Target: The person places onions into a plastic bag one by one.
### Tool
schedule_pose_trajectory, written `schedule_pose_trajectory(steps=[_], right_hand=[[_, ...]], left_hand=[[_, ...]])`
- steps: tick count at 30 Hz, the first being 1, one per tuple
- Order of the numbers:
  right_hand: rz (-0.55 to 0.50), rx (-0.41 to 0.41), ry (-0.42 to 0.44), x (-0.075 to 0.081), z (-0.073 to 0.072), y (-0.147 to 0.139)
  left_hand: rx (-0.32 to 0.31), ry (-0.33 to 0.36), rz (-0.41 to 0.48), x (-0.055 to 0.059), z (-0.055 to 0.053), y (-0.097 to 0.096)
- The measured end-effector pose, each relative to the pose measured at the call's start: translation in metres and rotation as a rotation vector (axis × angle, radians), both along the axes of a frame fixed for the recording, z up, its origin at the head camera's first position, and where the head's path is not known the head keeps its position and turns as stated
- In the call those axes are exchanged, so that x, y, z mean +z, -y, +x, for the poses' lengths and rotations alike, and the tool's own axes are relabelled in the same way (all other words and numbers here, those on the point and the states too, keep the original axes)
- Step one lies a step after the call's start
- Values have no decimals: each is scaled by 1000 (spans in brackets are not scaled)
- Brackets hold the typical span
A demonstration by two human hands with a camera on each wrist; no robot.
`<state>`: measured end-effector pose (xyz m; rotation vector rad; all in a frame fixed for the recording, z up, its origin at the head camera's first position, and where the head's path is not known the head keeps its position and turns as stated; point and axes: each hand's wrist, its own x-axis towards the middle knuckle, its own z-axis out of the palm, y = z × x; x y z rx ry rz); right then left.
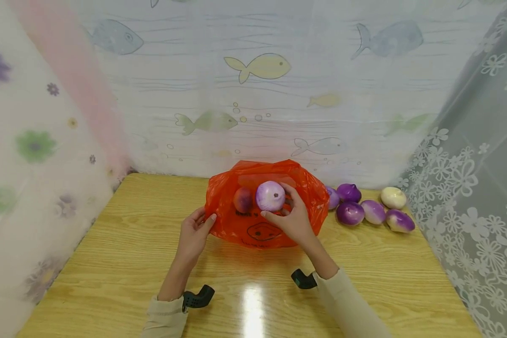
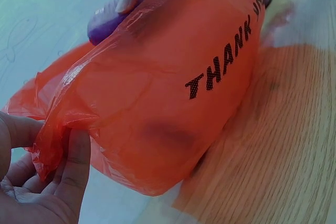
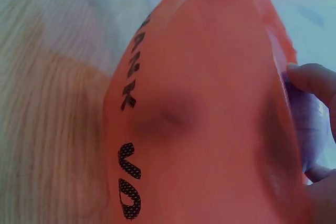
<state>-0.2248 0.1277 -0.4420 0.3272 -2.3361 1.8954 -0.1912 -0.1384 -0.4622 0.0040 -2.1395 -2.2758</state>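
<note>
A red plastic bag point(image 1: 225, 230) with black print sits on the table, its mouth spread. At the bag's left rim my left hand point(image 1: 193, 238) pinches the plastic between thumb and fingers; the left wrist view shows the film point(image 2: 50, 148) bunched there. My right hand point(image 1: 297, 220) grips a round purple-and-white onion point(image 1: 268, 196) at the bag's mouth. From the right wrist, the onion point(image 3: 308, 121) shows beside the bag's edge, partly behind the plastic. Inside the bag lies a round reddish-purple item point(image 1: 242, 200), left of the held onion.
Several purple and purple-white onions point(image 1: 349, 213) lie right of the bag, with a pale cream one point(image 1: 393, 198) behind them. The wooden table point(image 1: 131, 244) meets a fish-patterned curtain point(image 1: 262, 117) at the back. Dark wrist devices point(image 1: 199, 296) sit at both cuffs.
</note>
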Motion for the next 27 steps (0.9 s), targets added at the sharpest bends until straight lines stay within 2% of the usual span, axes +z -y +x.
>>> schedule_pose_trajectory(steps=[9,11,17,18,27], right_hand=[[82,-3,33,-6,-20,1],[94,3,43,-3,-21,1],[128,11,47,-8,-31,4],[139,9,41,-13,-35,4],[189,-26,41,-15,-50,5]], left_hand=[[4,4,-4,0,0,0],[5,5,1,-1,-1,0],[2,5,2,-1,-1,0],[2,4,-1,-1,-1,0],[6,-18,-27,-1,0,-2]])
